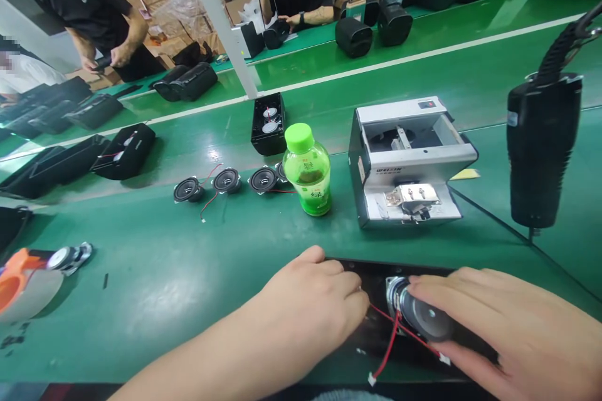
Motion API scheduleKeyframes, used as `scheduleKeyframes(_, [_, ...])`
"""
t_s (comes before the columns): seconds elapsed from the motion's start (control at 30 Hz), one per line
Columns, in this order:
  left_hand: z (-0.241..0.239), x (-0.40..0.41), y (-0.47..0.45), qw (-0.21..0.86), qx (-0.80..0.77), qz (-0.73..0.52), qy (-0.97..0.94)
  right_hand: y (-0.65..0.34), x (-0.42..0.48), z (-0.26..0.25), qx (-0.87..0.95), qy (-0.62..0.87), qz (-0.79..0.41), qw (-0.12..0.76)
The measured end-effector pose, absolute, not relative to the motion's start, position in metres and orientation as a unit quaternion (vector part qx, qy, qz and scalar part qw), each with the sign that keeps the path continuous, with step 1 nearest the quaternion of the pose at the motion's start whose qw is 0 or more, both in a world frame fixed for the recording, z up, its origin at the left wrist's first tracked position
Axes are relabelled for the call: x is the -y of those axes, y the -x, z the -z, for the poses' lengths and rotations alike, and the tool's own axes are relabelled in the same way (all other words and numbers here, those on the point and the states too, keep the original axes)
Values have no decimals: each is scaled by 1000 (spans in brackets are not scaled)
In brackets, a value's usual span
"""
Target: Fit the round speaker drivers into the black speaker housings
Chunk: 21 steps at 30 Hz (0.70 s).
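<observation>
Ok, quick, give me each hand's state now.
Left hand: curled, fingertips resting on the black panel; whether it grips anything cannot be told.
Right hand: fingers closed around the speaker driver seated on the panel, red wires trailing below.

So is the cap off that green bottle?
No, the green bottle stands upright on the green belt with its bright green cap on.

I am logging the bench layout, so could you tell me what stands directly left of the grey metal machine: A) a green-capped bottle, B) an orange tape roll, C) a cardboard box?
A: the green-capped bottle stands upright just left of the grey machine.
</observation>
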<state>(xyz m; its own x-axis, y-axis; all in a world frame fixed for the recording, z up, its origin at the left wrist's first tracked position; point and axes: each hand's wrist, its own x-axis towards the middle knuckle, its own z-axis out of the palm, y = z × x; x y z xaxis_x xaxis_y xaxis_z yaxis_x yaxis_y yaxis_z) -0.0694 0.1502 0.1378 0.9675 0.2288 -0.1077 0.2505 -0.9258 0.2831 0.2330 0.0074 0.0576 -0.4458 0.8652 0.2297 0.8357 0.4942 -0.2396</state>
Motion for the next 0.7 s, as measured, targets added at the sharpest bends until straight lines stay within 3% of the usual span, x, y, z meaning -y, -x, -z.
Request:
scheduleKeyframes(0.23, [-145, -150, 80, 212, -161, 14, -964, -224, -36, -71, 866, 456, -98, 181])
scheduleKeyframes(0.5, [-127, -139, 37, 168, -125, 71, -975, -217, -35, -72, 867, 451, -122, 174])
scheduleKeyframes(0.7, [-115, -139, 51, 221, -149, -3, -964, -208, -39, -80, 859, 462, -107, 194])
